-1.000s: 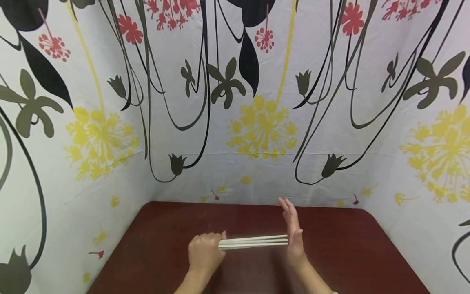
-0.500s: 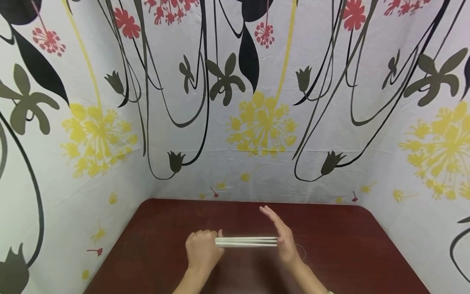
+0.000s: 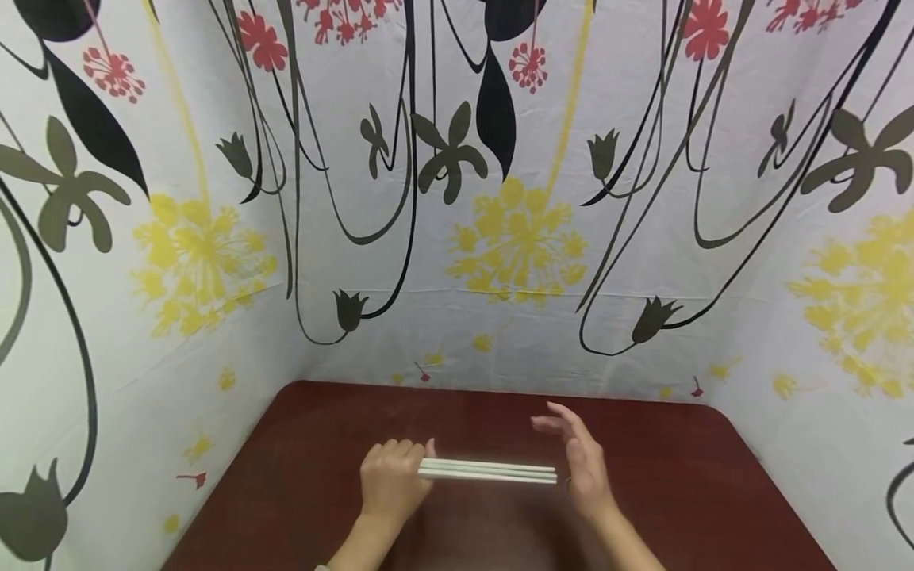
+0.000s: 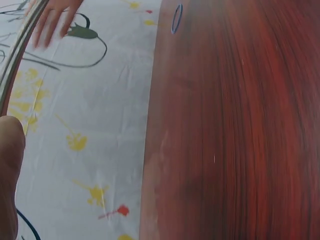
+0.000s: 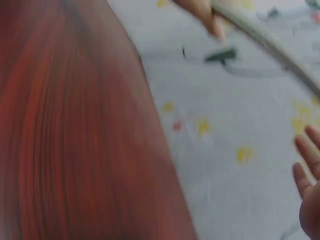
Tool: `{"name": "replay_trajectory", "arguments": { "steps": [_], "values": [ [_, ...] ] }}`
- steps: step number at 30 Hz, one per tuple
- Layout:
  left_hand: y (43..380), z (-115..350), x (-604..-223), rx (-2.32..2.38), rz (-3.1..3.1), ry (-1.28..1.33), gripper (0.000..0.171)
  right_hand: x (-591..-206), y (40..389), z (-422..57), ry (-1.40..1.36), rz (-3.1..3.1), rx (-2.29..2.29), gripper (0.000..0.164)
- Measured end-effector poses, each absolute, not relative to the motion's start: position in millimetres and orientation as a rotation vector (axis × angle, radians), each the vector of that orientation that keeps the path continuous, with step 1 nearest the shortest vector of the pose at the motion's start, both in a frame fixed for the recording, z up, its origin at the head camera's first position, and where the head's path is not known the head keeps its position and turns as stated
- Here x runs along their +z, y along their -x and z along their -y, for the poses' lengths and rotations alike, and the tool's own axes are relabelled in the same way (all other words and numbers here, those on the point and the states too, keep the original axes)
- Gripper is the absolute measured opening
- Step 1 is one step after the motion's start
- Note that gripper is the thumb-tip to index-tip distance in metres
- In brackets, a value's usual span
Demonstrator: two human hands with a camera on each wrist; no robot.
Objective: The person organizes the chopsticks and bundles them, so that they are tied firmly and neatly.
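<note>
Both hands hover over the dark red counter (image 3: 678,492). Left hand (image 3: 389,480) curls around one end of a bundle of white sticks (image 3: 489,471), held level above the counter. Right hand (image 3: 581,464) is spread and holds nothing, just beside the bundle's far end. A small blue ring (image 4: 176,18) lies near the counter's edge. The right wrist view is blurred.

sticks (image 3: 489,471): white | table (image 3: 678,492): dark red | backdrop (image 3: 514,238): white, floral
</note>
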State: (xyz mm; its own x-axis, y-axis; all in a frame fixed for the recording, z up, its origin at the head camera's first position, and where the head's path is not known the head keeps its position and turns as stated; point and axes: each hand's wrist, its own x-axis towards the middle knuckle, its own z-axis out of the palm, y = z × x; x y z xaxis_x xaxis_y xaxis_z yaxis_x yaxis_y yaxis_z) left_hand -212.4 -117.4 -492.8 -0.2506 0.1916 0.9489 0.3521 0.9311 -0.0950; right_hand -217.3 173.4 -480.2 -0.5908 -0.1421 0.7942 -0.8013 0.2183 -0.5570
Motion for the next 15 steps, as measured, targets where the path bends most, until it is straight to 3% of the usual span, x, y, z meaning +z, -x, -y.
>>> {"name": "replay_trajectory", "arguments": {
  "steps": [3, 5, 9, 15],
  "values": [
    [216, 124, -493, -0.160, 1.798, 0.413, 0.052, -497, 220, -205, -0.534, 2.274, 1.215, 0.029],
    [217, 128, -494, -0.161, 1.771, 0.415, 0.052, -510, 222, -225, -0.363, 2.584, 1.019, 0.032],
    [216, 133, -497, -0.160, 1.733, 0.411, 0.050, -534, 223, -252, -0.279, 2.965, 0.731, 0.036],
    [215, 134, -499, -0.164, 1.729, 0.408, 0.050, -549, 224, -260, -0.168, 2.996, 0.831, 0.018]
  ]
}}
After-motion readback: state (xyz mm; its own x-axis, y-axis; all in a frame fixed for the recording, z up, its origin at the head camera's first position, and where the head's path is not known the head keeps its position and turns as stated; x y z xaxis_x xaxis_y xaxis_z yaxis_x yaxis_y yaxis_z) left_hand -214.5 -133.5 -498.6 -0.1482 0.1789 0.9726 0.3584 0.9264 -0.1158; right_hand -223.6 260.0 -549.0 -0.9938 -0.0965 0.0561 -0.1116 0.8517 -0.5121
